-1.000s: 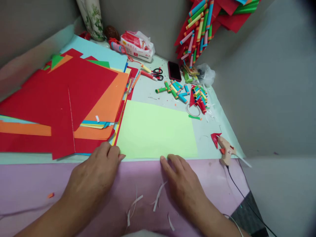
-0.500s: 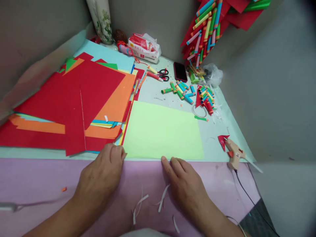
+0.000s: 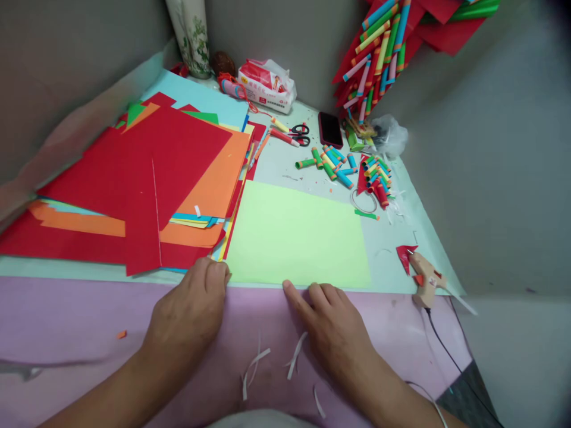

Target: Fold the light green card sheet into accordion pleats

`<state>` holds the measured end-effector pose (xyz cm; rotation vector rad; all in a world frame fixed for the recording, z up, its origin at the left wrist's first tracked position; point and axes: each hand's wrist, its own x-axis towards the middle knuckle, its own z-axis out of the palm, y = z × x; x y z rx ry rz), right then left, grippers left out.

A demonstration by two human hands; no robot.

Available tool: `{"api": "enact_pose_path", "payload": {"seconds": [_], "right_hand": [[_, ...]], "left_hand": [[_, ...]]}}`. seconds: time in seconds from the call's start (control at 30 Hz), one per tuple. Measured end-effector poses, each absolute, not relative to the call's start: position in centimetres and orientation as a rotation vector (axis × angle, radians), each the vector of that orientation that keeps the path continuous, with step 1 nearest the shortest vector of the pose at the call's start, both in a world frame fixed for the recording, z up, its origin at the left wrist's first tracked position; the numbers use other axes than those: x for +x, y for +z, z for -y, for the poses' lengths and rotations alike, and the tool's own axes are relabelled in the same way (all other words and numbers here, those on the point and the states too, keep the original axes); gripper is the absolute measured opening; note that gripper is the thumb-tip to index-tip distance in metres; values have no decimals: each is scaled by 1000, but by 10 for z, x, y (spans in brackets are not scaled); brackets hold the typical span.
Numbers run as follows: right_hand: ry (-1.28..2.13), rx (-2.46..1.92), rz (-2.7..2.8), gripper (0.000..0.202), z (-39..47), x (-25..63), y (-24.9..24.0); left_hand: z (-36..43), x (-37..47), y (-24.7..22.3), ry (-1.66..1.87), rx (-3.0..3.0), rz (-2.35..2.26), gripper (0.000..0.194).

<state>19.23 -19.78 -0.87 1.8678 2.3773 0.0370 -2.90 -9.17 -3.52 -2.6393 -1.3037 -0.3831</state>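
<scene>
A light green paper sheet lies flat on the table near its front edge. My left hand pinches the sheet's near left corner with thumb and fingertips. My right hand rests palm down in front of the sheet, its fingertips touching the sheet's near edge at the middle. Both hands lie on a pink cloth that covers the front of the table.
A stack of red, orange and blue paper lies to the left. Behind are rolled paper tubes, scissors, a phone and a tissue pack. A glue gun with cord lies right. White paper strips lie near my hands.
The view has shifted a little. My left hand has closed on the green sheet's corner, and my right fingertips have slid slightly left along the near edge.
</scene>
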Motion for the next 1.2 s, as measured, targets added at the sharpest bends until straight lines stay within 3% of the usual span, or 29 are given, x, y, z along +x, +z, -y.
{"api": "enact_pose_path", "payload": {"seconds": [0.7, 0.87, 0.97, 1.1, 1.2], "right_hand": [[27, 1636, -2275, 87, 180, 186, 13], [68, 1591, -2286, 85, 176, 186, 14], [50, 1572, -2294, 85, 174, 188, 14], [48, 1578, -2311, 80, 173, 188, 13], [51, 1584, -2301, 75, 173, 187, 13]], "left_hand": [[93, -32, -32, -270, -2730, 1421, 26], [97, -35, -25, -245, -2716, 1454, 19], [107, -35, -20, -427, -2695, 1392, 10], [130, -29, -32, -740, -2907, 1016, 36], [140, -23, -47, -744, -3040, 809, 55]]}}
